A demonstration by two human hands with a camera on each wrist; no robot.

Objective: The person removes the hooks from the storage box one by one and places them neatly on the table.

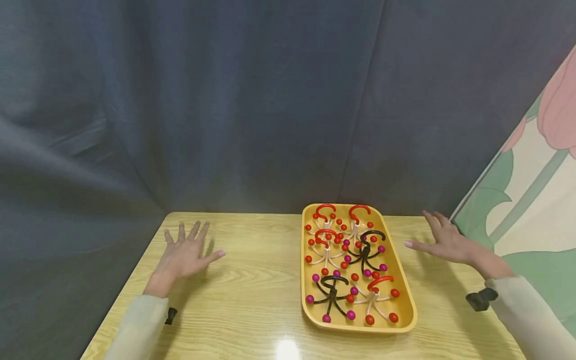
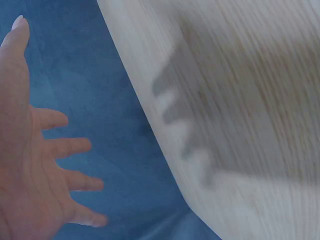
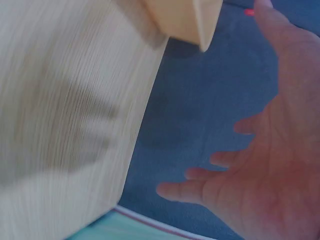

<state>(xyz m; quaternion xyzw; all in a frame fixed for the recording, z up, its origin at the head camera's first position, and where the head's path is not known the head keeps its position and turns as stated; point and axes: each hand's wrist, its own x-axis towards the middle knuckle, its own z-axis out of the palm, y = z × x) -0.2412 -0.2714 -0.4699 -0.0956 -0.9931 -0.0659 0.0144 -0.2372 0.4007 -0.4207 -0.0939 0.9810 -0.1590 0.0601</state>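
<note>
My left hand point(image 1: 182, 257) hovers over the left part of the table with its fingers spread and nothing in it. On the other side, my right hand point(image 1: 451, 244) is held in the air right of a yellow tray point(image 1: 360, 328), also empty, with fingers extended. Both palms show bare in the wrist views. Inside the tray lie several spider-like pieces, each with a curved hook on top and splayed, ball-tipped legs. Two are black with magenta balls, such as the front-left black piece point(image 1: 333, 291); the others are white with red hooks and balls, like the front-right white piece point(image 1: 373, 296).
The light wood-grain table point(image 1: 256, 280) carries the tray right of centre. Behind it hangs a dark blue-grey curtain point(image 1: 252, 110). A panel with a tulip print point(image 1: 535, 200) stands along the right. Dark wrist straps show at both sleeves.
</note>
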